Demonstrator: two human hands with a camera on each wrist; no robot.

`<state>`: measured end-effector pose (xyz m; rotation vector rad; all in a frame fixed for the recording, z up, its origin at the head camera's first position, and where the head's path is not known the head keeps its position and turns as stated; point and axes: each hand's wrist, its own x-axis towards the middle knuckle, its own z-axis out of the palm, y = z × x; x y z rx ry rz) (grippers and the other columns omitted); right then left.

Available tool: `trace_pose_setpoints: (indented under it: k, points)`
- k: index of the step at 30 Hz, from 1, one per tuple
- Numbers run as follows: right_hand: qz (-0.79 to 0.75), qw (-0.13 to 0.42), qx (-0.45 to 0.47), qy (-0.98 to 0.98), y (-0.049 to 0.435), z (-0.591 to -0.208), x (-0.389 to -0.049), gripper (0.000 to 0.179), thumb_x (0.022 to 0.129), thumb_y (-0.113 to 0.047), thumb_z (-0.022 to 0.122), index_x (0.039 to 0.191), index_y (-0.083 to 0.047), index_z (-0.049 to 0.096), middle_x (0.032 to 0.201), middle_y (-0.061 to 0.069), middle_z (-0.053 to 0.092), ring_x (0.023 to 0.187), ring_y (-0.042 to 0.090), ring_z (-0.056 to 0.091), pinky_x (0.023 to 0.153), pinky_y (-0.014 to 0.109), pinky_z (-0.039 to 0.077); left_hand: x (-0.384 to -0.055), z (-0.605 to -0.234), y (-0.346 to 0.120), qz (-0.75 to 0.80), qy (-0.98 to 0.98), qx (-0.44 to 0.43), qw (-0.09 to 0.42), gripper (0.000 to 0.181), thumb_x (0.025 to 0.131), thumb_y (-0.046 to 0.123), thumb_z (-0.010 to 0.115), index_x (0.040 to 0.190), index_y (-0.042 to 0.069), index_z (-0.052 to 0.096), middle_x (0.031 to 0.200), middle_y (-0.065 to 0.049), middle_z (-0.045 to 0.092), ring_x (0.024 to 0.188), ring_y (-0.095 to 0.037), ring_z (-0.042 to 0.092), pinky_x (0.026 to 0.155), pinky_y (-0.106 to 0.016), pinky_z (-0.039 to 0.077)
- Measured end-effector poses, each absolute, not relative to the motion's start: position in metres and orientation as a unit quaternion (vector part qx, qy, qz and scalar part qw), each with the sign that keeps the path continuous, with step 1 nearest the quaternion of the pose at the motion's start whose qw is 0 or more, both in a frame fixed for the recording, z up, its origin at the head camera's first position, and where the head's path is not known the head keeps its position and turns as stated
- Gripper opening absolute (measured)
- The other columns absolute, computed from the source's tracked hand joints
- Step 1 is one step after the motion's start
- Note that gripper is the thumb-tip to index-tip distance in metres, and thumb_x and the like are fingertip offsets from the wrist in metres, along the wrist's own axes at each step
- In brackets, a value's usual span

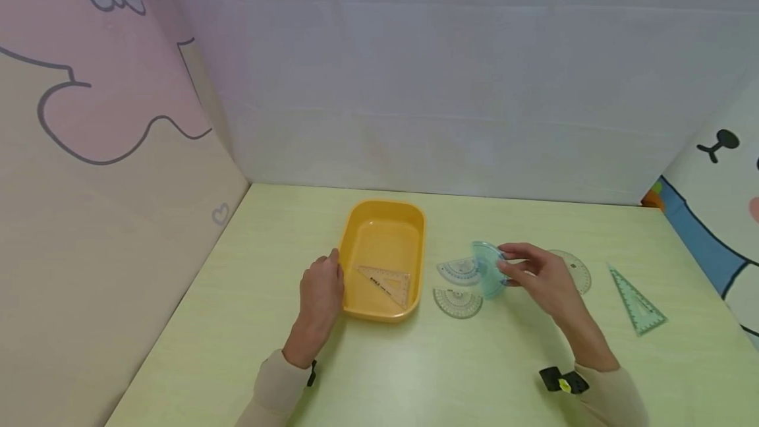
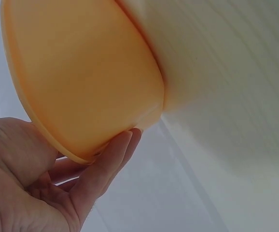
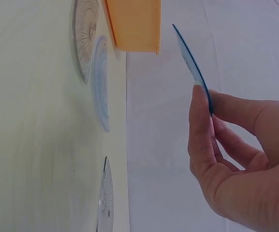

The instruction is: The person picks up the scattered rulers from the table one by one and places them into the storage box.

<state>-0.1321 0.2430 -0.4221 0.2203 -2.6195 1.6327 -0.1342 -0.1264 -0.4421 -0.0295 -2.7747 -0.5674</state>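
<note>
A blue-green protractor (image 1: 488,270) is pinched between the thumb and fingers of my right hand (image 1: 542,275). In the right wrist view the protractor (image 3: 195,63) is held up off the table, nearly edge-on. My left hand (image 1: 321,288) grips the left side of a yellow tray (image 1: 383,205), with fingertips against its outer wall (image 2: 86,72) in the left wrist view. Inside the tray lies a clear set square (image 1: 396,281). Beneath and left of my right hand, a bluish protractor (image 1: 456,271) and a clear protractor (image 1: 458,304) lie flat on the table.
Partly behind my right hand lies another clear protractor (image 1: 574,271). Farther right is a green set square (image 1: 637,305). The light table (image 1: 403,374) meets a pale wall at the back, and a printed wall stands on either side.
</note>
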Motion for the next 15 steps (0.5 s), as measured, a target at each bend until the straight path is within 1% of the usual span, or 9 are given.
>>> trace_pose_setpoints:
  k: [6, 15]
  points:
    - [0.546, 0.012, 0.074, -0.835, 0.231, -0.421, -0.138, 0.038, 0.098, -0.011, 0.070, 0.132, 0.005, 0.062, 0.121, 0.026, 0.065, 0.085, 0.006, 0.068, 0.072, 0.027, 0.060, -0.134, -0.442, -0.126, -0.197, -0.970, -0.006, 0.146, 0.022, 0.095, -0.003, 0.067, 0.117, -0.008, 0.068, 0.080, -0.021, 0.067, 0.065, -0.038, 0.068, 0.055, -0.045, 0.056]
    - [0.560, -0.001, 0.079, -0.825, 0.209, -0.416, -0.144, 0.036, 0.097, -0.011, 0.072, 0.130, 0.004, 0.065, 0.119, 0.025, 0.066, 0.087, 0.008, 0.069, 0.073, 0.027, 0.060, -0.134, -0.442, -0.126, -0.196, -0.970, -0.004, 0.147, 0.019, 0.095, -0.002, 0.068, 0.114, -0.007, 0.068, 0.079, -0.020, 0.066, 0.064, -0.038, 0.067, 0.055, -0.046, 0.055]
